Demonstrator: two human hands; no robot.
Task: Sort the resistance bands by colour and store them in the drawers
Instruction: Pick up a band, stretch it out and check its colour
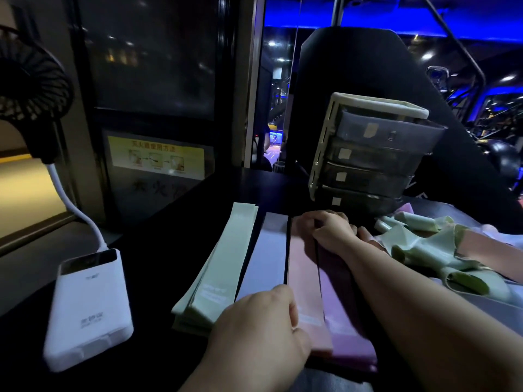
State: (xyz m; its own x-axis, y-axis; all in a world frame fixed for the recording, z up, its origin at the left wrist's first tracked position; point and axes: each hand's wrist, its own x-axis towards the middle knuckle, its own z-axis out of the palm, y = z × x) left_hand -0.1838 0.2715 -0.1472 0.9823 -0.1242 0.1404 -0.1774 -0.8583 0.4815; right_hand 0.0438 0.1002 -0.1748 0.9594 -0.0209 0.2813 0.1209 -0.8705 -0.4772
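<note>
Head view suggests midway: green bands (220, 264), pale band (266, 258), pink band (301, 278) and purple band (339, 306) lie in rows on the counter (158, 250), right hand (328, 230) pinching the pink band's far end, left hand (254, 332) resting on near ends with its grip unclear, tangled heap (424, 250) at right, and drawers (368, 154) apparently unfilled.

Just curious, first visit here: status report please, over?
Left hand on pink band near end; right hand grips its far end. Green stack, lavender band, purple band alongside. Loose green bands before drawers.

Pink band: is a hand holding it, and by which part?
The right hand pinches the pink band at its far end; the left hand rests on its near end, grip unclear.
</note>
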